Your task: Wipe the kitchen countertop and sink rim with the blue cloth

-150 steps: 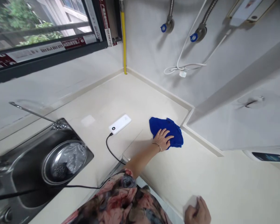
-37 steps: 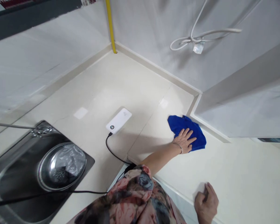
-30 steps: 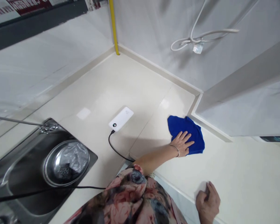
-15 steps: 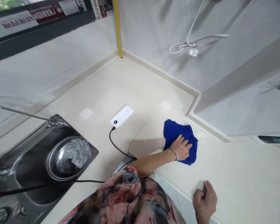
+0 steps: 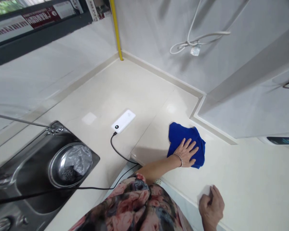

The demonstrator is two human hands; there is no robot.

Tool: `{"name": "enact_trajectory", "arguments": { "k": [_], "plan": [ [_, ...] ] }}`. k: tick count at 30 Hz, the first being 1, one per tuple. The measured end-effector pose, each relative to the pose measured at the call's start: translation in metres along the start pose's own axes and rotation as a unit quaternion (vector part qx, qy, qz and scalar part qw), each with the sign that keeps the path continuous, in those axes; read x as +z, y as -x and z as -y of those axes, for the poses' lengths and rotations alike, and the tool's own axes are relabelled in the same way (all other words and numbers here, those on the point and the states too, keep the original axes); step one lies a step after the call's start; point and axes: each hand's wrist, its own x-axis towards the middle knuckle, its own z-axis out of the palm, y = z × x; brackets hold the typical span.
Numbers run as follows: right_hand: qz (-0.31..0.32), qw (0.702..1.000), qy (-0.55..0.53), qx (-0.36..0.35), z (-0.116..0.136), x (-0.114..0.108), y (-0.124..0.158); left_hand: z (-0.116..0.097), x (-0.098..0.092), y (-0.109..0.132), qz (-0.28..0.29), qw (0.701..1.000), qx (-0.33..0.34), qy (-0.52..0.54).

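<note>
A blue cloth (image 5: pixel 178 134) lies spread on the cream countertop, its edges a little creased. My left hand (image 5: pixel 186 154), with a bracelet at the wrist, rests palm down on the cloth, fingers stretched and spread. The cloth beneath the palm is hidden. Nearer the counter's front edge, my right hand (image 5: pixel 212 205) leans on the bare countertop (image 5: pixel 250 183) with its fingers loosely curled in. Nothing shows in that hand, and it is apart from the cloth.
A white power bank (image 5: pixel 123 121) with a black cable (image 5: pixel 118 152) lies left of the cloth. Further left, a metal sink (image 5: pixel 31 160) holds a round metal basin (image 5: pixel 54 166). A yellow pipe (image 5: pixel 116 30) stands in the corner; a white cord (image 5: pixel 188 43) hangs on the wall.
My left hand's fingers have spread wider on the cloth, and the cloth's near right edge has shifted slightly. My right hand stays in place. The view has moved a little.
</note>
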Motion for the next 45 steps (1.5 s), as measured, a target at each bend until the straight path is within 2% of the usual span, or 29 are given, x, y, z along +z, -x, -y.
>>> {"name": "enact_trajectory", "arguments": {
  "k": [11, 27, 38, 45],
  "plan": [
    [-0.007, 1.000, 0.018, -0.016, -0.001, 0.001, -0.001, 0.012, 0.003, -0.024, 0.054, 0.992, 0.114, -0.006],
    [-0.004, 1.000, 0.016, 0.019, 0.005, 0.000, -0.001, 0.013, -0.003, -0.023, 0.065, 0.991, 0.113, 0.009],
    [0.001, 0.999, 0.028, 0.017, 0.004, -0.001, 0.001, 0.012, 0.001, -0.023, 0.041, 0.993, 0.109, 0.036],
    [0.008, 1.000, 0.025, 0.011, 0.009, 0.004, -0.003, 0.019, -0.004, -0.018, 0.029, 0.992, 0.107, 0.063]
  ]
}}
